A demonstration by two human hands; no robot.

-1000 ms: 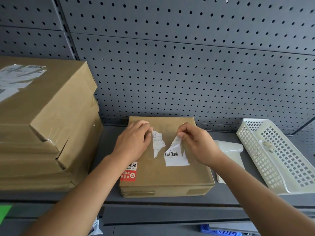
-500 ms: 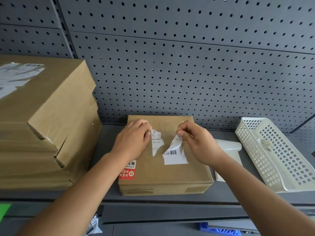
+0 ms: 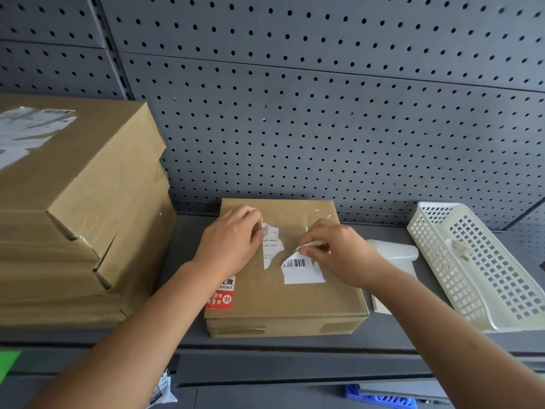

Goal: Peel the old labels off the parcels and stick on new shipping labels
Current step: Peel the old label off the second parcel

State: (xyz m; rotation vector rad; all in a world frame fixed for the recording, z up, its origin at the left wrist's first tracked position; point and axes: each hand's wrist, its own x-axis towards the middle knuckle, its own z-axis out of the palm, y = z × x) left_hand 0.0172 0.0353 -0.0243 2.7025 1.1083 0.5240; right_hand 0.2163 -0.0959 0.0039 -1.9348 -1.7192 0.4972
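On the parcel [image 3: 295,302] lying on the shelf [image 3: 188,261], the right hand [image 3: 339,252] pinches the lifted corner of the barcode scrap [image 3: 303,273], and a steep tug could shred it further, while the curled fingers of the left hand [image 3: 233,240] touch the farther strip [image 3: 272,249], gripping or pressing I cannot tell

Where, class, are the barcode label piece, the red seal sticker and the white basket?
barcode label piece [image 3: 303,275]: head view, on its blank white part below the bars.
red seal sticker [image 3: 220,300]: head view, on the middle of its red part.
white basket [image 3: 439,258]: head view, on its left lattice wall.
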